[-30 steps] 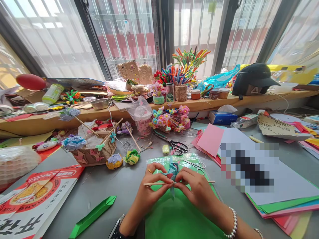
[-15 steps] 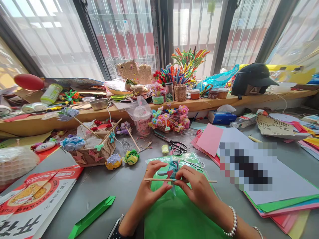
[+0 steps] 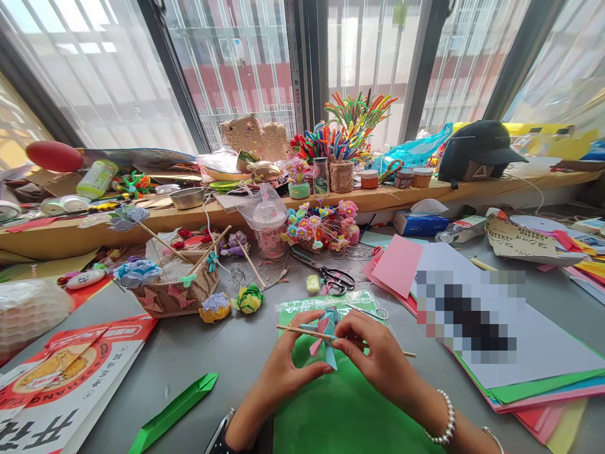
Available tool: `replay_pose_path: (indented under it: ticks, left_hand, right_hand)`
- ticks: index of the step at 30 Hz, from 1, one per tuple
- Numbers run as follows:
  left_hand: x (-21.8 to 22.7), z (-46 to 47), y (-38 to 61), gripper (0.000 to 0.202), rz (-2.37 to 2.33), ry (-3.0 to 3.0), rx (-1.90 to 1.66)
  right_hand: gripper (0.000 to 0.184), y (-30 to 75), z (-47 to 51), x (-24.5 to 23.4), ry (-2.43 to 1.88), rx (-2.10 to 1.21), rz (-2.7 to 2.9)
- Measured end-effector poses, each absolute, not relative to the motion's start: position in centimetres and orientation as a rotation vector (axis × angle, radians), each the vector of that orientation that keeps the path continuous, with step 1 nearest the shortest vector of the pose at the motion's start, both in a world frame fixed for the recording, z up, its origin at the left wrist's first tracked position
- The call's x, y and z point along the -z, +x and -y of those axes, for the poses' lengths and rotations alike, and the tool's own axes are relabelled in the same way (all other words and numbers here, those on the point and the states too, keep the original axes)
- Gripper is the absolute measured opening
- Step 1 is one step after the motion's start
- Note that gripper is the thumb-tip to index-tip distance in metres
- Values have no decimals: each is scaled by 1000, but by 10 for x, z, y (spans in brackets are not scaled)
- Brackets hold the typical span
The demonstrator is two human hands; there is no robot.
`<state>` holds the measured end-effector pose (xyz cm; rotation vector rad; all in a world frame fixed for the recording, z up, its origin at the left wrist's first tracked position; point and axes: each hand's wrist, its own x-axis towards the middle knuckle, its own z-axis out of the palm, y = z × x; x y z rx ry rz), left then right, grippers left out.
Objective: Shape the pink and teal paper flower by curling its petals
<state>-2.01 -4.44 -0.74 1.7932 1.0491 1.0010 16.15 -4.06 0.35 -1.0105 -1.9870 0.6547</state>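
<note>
A folded blue-and-pink paper flower (image 3: 324, 326) is between my two hands above a green sheet in clear plastic (image 3: 350, 403). My left hand (image 3: 286, 372) curls round its left side, fingertips behind it and thumb at the lower blue paper tip. A thin wooden stick (image 3: 295, 330) crosses in front of the flower, slanting slightly down to the right. My right hand (image 3: 378, 350) pinches the stick close to the flower's middle; the stick's far end shows beyond that hand. The exact contact between stick and paper is hidden by my right fingers.
Black-handled scissors (image 3: 338, 280) and small white-handled scissors (image 3: 378, 313) lie beyond my hands. Left are a folded green paper strip (image 3: 174, 413), a decorated basket (image 3: 177, 296) and a yellow-green paper flower (image 3: 249, 299). Stacked coloured paper (image 3: 534, 328) lies right.
The stick has tilted, its left end rising and its right end dropping. The paper flower has turned slightly, showing more pink and a longer blue tip below.
</note>
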Motion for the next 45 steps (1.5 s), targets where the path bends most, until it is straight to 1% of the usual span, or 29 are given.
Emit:
replay_pose_path:
  ticks: [6,15,25,29,36,45]
  left_hand:
    - [6,44,-20,53,-1086,1747,-982]
    - [6,43,-20,49,-1098,1750,-1006]
    - [11,42,-20,49,-1041,1777,-1068]
    - [9,42,-20,47,-1029,1766,-1056]
    - [6,44,-19,46,-1032,1780,-1040]
    - [9,43,-19,45,-1003,1813,-1036]
  right_hand:
    - [10,160,42,-1,-963,-482,1997]
    - [10,162,43,-1,-946,-511,2026]
    - [13,162,43,3,-864,-378,2060]
    - [10,161,43,3,-847,-368,2018]
    - [7,161,44,1,-851,-456,1980]
    - [10,163,41,-6,-939,-755,1950]
